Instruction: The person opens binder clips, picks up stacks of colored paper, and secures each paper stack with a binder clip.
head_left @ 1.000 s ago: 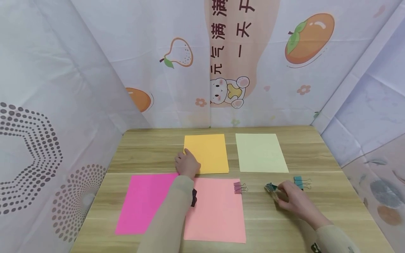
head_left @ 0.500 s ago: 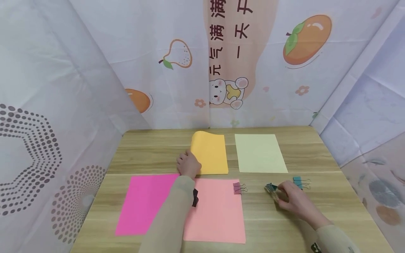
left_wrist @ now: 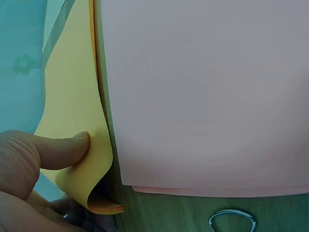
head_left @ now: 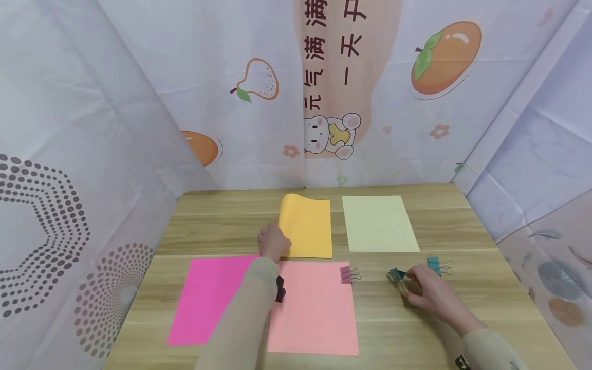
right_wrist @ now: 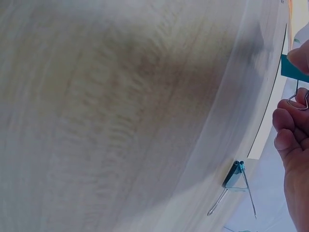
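Note:
My left hand (head_left: 274,240) is at the left side of a stack of orange paper (head_left: 307,228). In the left wrist view the thumb (left_wrist: 67,150) presses on top of the paper and the other fingers are underneath, so the edge is pinched and bent up. The far left corner curls over. My right hand (head_left: 435,292) holds a teal binder clip (right_wrist: 291,68) between thumb and fingers, just over the wood at the right. Beside that hand lies another teal binder clip (head_left: 433,265), its wire handles pointing right.
Pale yellow paper (head_left: 380,223) lies at the back right. In front are a magenta sheet (head_left: 208,298), partly under my left forearm, and pink paper (head_left: 314,313) with a mauve binder clip (head_left: 347,275) on its right edge. A metal loop (left_wrist: 232,212) shows beside the pink paper.
The orange paper's left side, flat a second ago, has been lifted and curls to the right in my left hand. My right hand and its clip have stayed in place.

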Action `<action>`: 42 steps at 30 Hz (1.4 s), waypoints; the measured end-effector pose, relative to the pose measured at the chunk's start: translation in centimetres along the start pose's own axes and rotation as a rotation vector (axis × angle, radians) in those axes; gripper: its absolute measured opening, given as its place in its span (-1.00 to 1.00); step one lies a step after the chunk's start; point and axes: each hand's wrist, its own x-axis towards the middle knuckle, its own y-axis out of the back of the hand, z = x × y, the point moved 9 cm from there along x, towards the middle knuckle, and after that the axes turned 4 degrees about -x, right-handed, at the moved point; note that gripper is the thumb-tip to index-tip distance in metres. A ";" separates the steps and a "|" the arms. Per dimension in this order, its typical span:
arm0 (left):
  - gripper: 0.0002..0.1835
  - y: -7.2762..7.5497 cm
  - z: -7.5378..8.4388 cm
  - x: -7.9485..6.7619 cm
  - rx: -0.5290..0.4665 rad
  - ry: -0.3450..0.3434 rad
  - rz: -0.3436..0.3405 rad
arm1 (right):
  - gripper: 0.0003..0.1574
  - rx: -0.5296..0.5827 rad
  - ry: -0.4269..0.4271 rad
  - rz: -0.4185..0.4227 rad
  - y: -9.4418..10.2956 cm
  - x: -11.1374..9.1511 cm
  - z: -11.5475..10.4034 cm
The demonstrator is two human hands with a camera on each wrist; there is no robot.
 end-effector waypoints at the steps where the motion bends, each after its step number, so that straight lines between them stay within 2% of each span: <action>1: -0.66 0.1 0.1 -0.2 0.001 0.003 0.001 | -0.49 0.001 -0.002 -0.003 0.0 0.0 0.0; 8: -0.68 1.0 0.4 -1.3 0.010 0.036 -0.010 | -0.50 0.008 -0.011 -0.006 -0.2 -0.2 0.2; 14: -0.74 1.5 0.6 -1.5 0.027 0.011 0.008 | -0.49 -0.003 0.011 0.013 0.0 -0.3 0.0; 17: -0.54 1.5 0.0 -1.1 -0.017 0.014 0.004 | -0.47 -0.008 0.029 0.028 0.0 -0.3 -0.2; 23: -0.07 1.3 -1.7 -0.4 -0.164 0.031 -0.050 | -0.49 -0.004 0.017 0.016 -0.2 -0.3 -0.1; 28: 0.10 1.6 -2.6 -0.1 -0.212 0.034 -0.075 | -0.50 -0.007 0.016 0.007 -0.3 -0.3 -0.2; 30: 0.03 1.8 -2.7 -0.2 -0.214 0.041 -0.079 | -0.48 -0.009 0.020 0.008 -0.2 -0.3 -0.2; 35: -0.35 2.8 -2.6 -0.2 -0.200 0.026 -0.065 | -0.45 -0.010 0.024 0.008 -0.1 -0.3 -0.3; 42: -0.48 4.1 -2.9 0.0 -0.218 -0.005 -0.063 | -0.46 0.000 0.020 0.007 -0.1 -0.4 -0.4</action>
